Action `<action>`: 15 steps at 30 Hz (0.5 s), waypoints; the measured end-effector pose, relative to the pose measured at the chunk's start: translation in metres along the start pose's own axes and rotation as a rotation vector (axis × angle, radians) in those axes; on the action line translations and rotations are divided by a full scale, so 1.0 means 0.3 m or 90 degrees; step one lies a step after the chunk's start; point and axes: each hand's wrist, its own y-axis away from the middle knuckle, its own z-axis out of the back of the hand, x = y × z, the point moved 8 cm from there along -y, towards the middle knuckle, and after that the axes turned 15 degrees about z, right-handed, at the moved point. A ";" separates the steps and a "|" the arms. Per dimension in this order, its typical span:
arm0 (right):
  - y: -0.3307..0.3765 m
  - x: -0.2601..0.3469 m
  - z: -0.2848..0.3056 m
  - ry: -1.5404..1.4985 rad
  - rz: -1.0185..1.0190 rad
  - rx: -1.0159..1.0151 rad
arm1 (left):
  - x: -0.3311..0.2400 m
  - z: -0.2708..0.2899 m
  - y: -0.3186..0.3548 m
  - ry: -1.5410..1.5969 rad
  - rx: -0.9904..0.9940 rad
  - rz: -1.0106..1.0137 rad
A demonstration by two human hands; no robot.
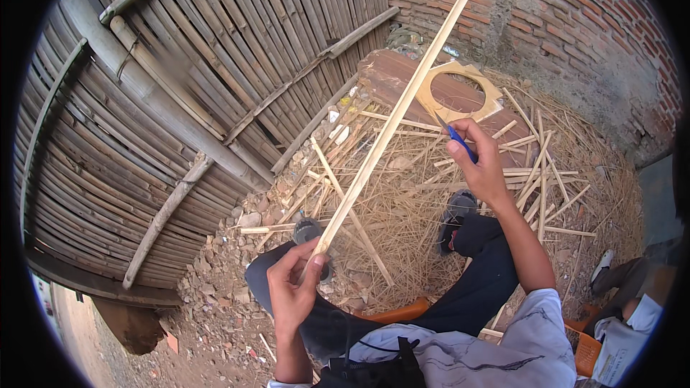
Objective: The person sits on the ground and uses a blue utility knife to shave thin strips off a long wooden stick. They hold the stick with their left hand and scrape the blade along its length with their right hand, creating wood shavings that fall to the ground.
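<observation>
Between thumb and fingers, my left hand (295,284) grips the lower end of a long pale bamboo strip (392,126), which slants up and away to the right. My right hand (477,161) is closed round the blue handle of a small knife (458,139). Its short blade points up and left, just right of the strip; whether the two touch I cannot tell. Beyond the knife, a flat square frame (490,92) with a round hole lies on a brown board (384,75).
Shavings and cut strips (543,179) litter the stony ground. A bamboo wall (287,43) stands at the left, a brick wall (575,21) at the back right. I sit on an orange seat (392,314). Another person's leg (622,276) shows at the right edge.
</observation>
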 end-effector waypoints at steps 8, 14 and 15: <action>0.050 0.077 -0.143 -0.215 -0.108 0.044 | -0.006 -0.195 0.003 0.098 0.145 0.004; 0.052 0.058 -0.144 -0.267 -0.130 -0.014 | -0.014 -0.234 -0.005 0.139 0.218 0.065; 0.053 0.056 -0.144 -0.265 -0.129 -0.012 | -0.002 -0.240 -0.008 0.136 0.226 0.082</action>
